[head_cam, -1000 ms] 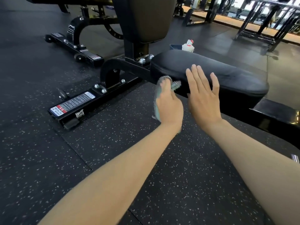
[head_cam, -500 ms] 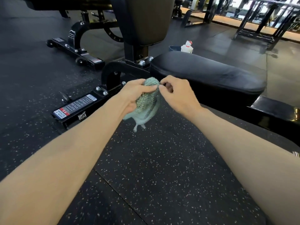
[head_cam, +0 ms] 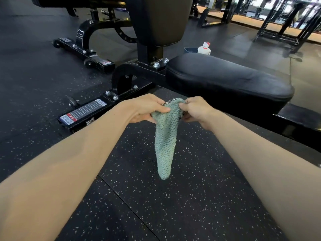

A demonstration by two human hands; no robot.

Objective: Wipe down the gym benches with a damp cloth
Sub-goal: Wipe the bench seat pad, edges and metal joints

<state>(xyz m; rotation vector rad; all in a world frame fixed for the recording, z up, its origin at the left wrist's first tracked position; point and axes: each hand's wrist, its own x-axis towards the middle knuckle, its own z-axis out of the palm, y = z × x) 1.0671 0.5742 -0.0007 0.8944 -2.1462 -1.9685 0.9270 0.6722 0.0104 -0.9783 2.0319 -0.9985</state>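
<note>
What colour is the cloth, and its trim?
Pale green cloth, black-and-white checked trim along the top edge; head view.

hands, two: left hand [head_cam: 145, 108], right hand [head_cam: 197, 111]. green cloth [head_cam: 165, 136], one. benches, two: near bench [head_cam: 225, 79], far bench [head_cam: 82, 33]. white bottle [head_cam: 205, 48], one.

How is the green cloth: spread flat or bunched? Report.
Bunched, not spread: the cloth droops to a narrow tip, its top pinched by the left hand and right hand.

Gym floor: adjustable weight bench [head_cam: 225, 79] with padded seat and backrest, speckled rubber flooring [head_cam: 173, 206], steel racks [head_cam: 284, 20] along far wall, second bench frame [head_cam: 83, 40] behind.
</note>
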